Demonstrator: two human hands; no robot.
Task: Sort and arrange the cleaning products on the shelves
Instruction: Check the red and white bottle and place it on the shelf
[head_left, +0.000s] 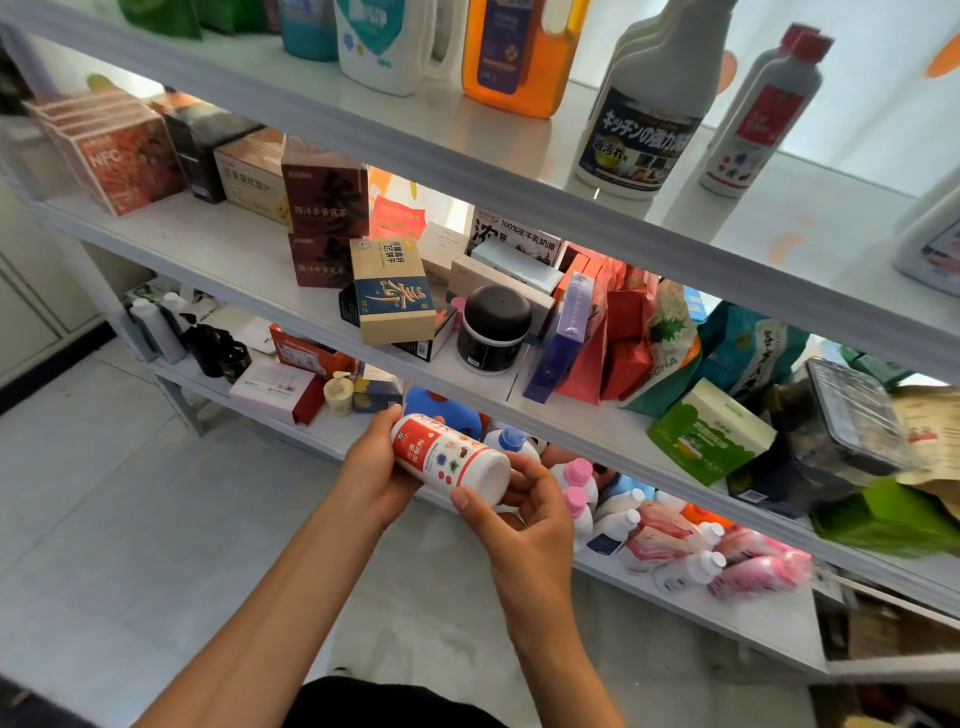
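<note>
**Bottle held at the lower shelf, placement pending**

The grip is double — the left hand (375, 470) is curled round the cap end of a red-and-white bottle (451, 457), the right hand (524, 512) pinches its base. The bottle is held on its side, just in front of the lower shelf (737, 618), beside the pink-capped bottles (577, 486). A spot is judged to be wanted next — likely among like products. The bottle's cap is hidden, and its label print is too small to read.
</note>
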